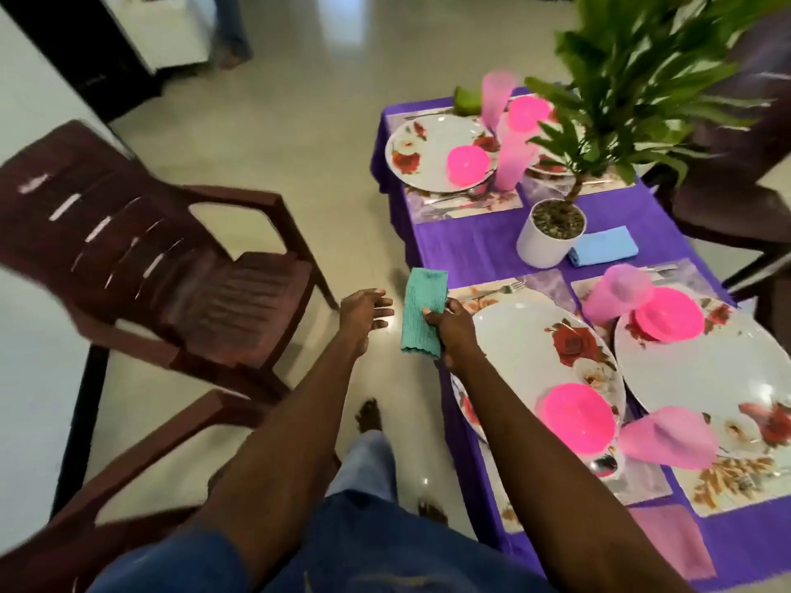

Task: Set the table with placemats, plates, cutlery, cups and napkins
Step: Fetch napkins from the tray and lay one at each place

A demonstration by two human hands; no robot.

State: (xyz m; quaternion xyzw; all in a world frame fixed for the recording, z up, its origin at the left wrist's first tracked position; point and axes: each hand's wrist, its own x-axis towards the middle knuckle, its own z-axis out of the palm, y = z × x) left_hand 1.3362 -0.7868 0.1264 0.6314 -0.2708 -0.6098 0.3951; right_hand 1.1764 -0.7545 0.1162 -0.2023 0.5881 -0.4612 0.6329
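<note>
My right hand [451, 327] grips a folded teal napkin [423, 310] at the left edge of the purple-clothed table [471, 246], beside the near-left place setting. That setting has a floral plate [535, 336] on a placemat, a fork [498, 288] above it and a pink bowl [575, 415] on it. My left hand [366, 312] hovers just left of the napkin over the floor, fingers spread, holding nothing. A blue napkin [603, 246] lies by the plant pot. A pink napkin [667, 541] lies at the near edge, and a green napkin [467, 98] at the far corner.
A white potted plant [550, 233] stands mid-table. Three other settings carry floral plates, pink bowls and pink cups [614, 293]. Brown plastic chairs [171, 267] stand to the left, with another chair at the far right. Someone's feet show at the top left.
</note>
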